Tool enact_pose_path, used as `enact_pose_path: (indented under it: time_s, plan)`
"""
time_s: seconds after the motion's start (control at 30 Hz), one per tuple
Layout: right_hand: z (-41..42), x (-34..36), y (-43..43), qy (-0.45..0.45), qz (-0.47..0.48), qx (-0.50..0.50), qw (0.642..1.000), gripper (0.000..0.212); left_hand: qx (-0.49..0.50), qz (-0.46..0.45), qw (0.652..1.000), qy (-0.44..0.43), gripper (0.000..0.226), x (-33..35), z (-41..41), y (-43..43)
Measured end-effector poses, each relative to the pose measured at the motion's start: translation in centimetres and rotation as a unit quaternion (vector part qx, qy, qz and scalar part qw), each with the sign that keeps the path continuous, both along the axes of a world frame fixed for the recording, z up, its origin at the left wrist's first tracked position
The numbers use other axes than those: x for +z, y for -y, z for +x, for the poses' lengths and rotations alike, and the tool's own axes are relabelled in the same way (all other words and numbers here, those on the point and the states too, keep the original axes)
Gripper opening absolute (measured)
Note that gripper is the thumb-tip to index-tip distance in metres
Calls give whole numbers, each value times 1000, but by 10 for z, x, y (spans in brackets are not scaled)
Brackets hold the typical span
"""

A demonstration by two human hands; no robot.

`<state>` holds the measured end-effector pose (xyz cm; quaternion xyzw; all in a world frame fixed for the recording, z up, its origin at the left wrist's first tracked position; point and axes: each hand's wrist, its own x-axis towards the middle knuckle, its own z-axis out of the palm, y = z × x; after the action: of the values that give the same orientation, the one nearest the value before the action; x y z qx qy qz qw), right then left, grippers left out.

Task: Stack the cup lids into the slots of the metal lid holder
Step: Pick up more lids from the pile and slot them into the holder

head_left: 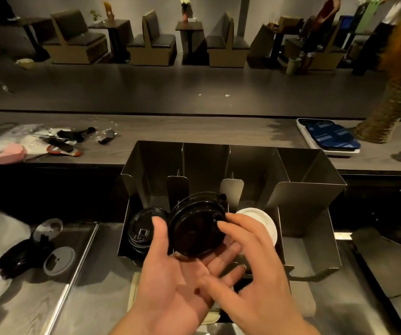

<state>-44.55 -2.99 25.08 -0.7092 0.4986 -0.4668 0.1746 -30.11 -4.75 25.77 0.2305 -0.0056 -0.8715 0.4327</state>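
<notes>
The left grip [175, 281] lies palm up, fingers spread, cradling the black lids [197, 228]. The right grip [255, 274] curls onto their rim, over the middle slot of the metal lid holder [303, 189] on the grey tabletop [98, 298]. Booth seats [73, 39] stand behind.

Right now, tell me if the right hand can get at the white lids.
Likely yes: the right hand lies just in front of the white lids, nothing between, but it steadies the black lids.

On your far counter [194, 131], a pink object [8, 153] lies left beside black clutter [73, 137]; blue packets [332, 137] sit on a white tray [339, 153] near a woven vase [383, 117].
</notes>
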Motion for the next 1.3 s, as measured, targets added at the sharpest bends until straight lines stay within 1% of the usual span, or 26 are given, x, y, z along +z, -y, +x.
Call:
enact_pose_path:
  time_s: [0.1,0.17,0.2,0.27,0.3,0.37,0.43,0.47,0.5,0.53,0.57,0.6,0.67,0.7,0.77,0.87,0.93,0.97,1.07,1.1,1.13,1.17,1.2,1.23,1.3]
  plan:
    - [4,-10,2,10,25,-18,999,84,-22,-10,1000,9,98,-5,-2,-2]
    - [5,-12,3,13,34,-28,999,91,-25,-20,999,24,100,-4,-4,-4]
    - [5,-13,3,19,39,-36,998,91,-28,-25,999,25,100,-5,-7,-5]
    - [3,-14,3,33,53,-54,997,86,-34,-18,998,47,87,-9,-11,-7]
    - [1,-13,2,39,64,-57,996,83,-35,-19,996,81,78,-13,-12,-7]
    - [-5,-12,2,47,100,-52,993,79,-30,-51,985,165,58,-22,-6,-7]
    - [-5,-12,3,26,140,-33,989,81,-5,-86,960,266,43,-23,2,-6]
    - [-4,-12,4,4,149,-30,988,80,0,-118,940,319,37,-23,7,-6]
    - [-2,-13,6,-19,147,-36,988,79,-6,-154,915,372,36,-25,12,-6]
    - [1,-13,9,-40,137,-46,989,76,-24,-193,884,425,39,-27,16,-5]
    - [5,-12,12,-54,125,-60,989,74,-38,-221,856,466,39,-27,20,-4]
    - [8,-13,15,-65,118,-77,988,73,-35,-235,838,492,33,-29,24,-3]
    - [13,-12,22,-105,108,-108,983,73,7,-235,827,511,13,-32,34,-1]
    - [16,-12,26,-134,112,-116,978,74,22,-230,823,520,11,-32,38,-1]
    - [21,-14,32,-194,123,-121,966,76,31,-226,804,549,16,-33,44,-2]
    - [24,-18,36,-242,128,-121,954,77,-4,-268,750,604,32,-32,48,-3]
    - [23,-19,37,-261,137,-116,949,74,-49,-317,695,643,42,-28,47,-3]
    - [23,-19,37,-272,140,-115,945,73,-67,-341,663,663,47,-25,47,-3]
    - [23,-17,38,-299,160,-115,934,70,-120,-389,547,732,63,-19,45,-2]
    - [24,-15,39,-307,168,-109,930,70,-132,-396,523,743,68,-20,45,-1]
    - [24,-13,39,-314,177,-101,927,70,-141,-399,516,745,71,-21,45,0]
    - [24,-12,39,-322,183,-95,924,71,-147,-400,523,738,70,-22,46,1]
    - [24,-10,38,-328,186,-90,922,72,-146,-398,544,724,68,-23,48,1]
    - [24,-8,37,-331,183,-88,921,71,-138,-397,572,704,64,-23,51,1]
    - [30,-1,37,-306,130,-94,938,61,-103,-394,618,672,50,-24,61,2]
